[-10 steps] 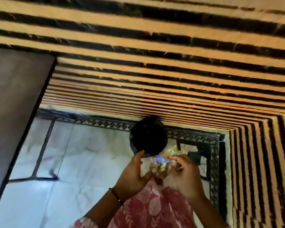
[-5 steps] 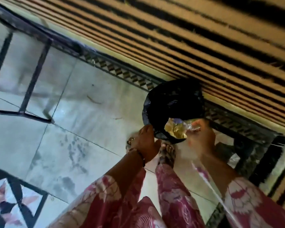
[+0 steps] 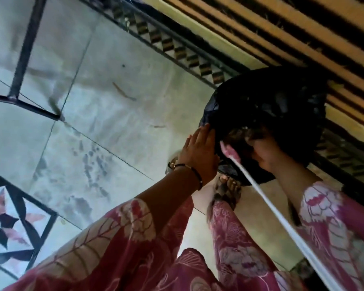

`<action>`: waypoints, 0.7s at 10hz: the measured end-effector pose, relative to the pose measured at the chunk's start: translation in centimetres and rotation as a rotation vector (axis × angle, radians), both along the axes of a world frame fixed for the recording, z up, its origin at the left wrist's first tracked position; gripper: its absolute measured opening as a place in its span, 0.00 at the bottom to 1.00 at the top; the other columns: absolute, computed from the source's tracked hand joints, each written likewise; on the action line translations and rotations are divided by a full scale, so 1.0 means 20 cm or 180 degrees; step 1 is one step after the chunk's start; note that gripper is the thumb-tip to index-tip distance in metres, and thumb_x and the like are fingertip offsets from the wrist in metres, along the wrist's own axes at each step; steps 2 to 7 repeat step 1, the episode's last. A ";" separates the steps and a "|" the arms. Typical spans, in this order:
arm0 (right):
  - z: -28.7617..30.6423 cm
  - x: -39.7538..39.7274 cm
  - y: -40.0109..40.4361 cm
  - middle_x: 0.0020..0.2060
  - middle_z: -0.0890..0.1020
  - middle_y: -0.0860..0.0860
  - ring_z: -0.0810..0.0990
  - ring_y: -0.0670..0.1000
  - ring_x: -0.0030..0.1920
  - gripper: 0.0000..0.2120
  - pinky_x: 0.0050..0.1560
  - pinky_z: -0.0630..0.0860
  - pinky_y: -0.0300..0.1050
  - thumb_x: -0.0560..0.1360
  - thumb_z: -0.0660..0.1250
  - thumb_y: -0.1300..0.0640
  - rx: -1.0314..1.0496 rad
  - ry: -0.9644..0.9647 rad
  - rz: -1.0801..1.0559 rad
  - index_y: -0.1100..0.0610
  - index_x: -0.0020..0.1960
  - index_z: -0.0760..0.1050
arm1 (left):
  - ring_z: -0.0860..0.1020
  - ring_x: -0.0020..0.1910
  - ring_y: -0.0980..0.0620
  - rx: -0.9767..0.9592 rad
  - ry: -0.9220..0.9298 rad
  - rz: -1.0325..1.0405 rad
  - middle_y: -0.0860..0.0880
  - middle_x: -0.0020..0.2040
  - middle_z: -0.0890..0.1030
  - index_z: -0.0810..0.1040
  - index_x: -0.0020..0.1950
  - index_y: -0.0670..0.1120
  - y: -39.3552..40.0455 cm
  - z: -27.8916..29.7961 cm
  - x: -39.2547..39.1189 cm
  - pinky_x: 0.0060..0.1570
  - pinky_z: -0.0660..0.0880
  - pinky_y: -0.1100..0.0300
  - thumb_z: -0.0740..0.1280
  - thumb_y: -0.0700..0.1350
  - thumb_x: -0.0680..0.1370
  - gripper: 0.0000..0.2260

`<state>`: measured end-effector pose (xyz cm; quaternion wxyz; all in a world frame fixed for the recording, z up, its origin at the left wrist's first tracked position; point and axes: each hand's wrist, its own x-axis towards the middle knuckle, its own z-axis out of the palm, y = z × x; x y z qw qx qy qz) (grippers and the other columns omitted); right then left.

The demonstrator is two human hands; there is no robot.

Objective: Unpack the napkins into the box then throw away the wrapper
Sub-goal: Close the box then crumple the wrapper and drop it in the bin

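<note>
1. One step looks to be in hand, the last: both hands are at a black rubbish bag (image 3: 267, 114) on the floor, at the far right of the scene beside the striped mat (image 3: 303, 32). No napkins and no box are in view, so whether the unpacking is finished cannot be checked here; the person's place at the bag suggests it is.

2. The left hand (image 3: 200, 152) lies spread and flat against the bag's near-left side, fingers extended; it seems to steady or hold back the plastic and grips nothing that can be seen.

3. The right hand (image 3: 265, 152) reaches into the bag's mouth with the fingers curled. Blur and the dark plastic hide whether it has hold of anything.

4. The wrapper is not clearly visible. A pale, crinkled patch (image 3: 240, 133) just inside the opening, between the two hands, may be it, but that is a judgement only.

5. What is left, most likely, is letting go and drawing the right hand out.

6. For room: the tiled floor (image 3: 114, 122) to the left is open. The bag's soft rim is the one edge close to the hands. The person's sandalled foot (image 3: 227, 185) stands just near of the bag, and a white cord (image 3: 267, 206) hangs across the right forearm, close enough to snag on withdrawal.
</note>
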<state>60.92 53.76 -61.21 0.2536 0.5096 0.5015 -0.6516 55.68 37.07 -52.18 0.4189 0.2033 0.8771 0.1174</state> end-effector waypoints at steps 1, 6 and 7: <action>0.26 -0.01 0.01 0.53 0.74 0.49 0.78 0.53 0.43 0.25 0.42 0.77 0.46 0.78 0.53 0.68 0.0376 -0.0139 -0.0396 0.47 0.70 0.62 | 0.51 0.76 0.45 0.0081 -0.0057 0.0069 0.44 0.77 0.50 0.49 0.75 0.44 0.04 0.12 -0.01 0.75 0.50 0.51 0.60 0.49 0.78 0.30; 0.26 -0.01 0.01 0.53 0.74 0.49 0.78 0.53 0.43 0.25 0.42 0.77 0.46 0.78 0.53 0.68 0.0376 -0.0139 -0.0396 0.47 0.70 0.62 | 0.51 0.76 0.45 0.0081 -0.0057 0.0069 0.44 0.77 0.50 0.49 0.75 0.44 0.04 0.12 -0.01 0.75 0.50 0.51 0.60 0.49 0.78 0.30; 0.26 -0.01 0.01 0.53 0.74 0.49 0.78 0.53 0.43 0.25 0.42 0.77 0.46 0.78 0.53 0.68 0.0376 -0.0139 -0.0396 0.47 0.70 0.62 | 0.51 0.76 0.45 0.0081 -0.0057 0.0069 0.44 0.77 0.50 0.49 0.75 0.44 0.04 0.12 -0.01 0.75 0.50 0.51 0.60 0.49 0.78 0.30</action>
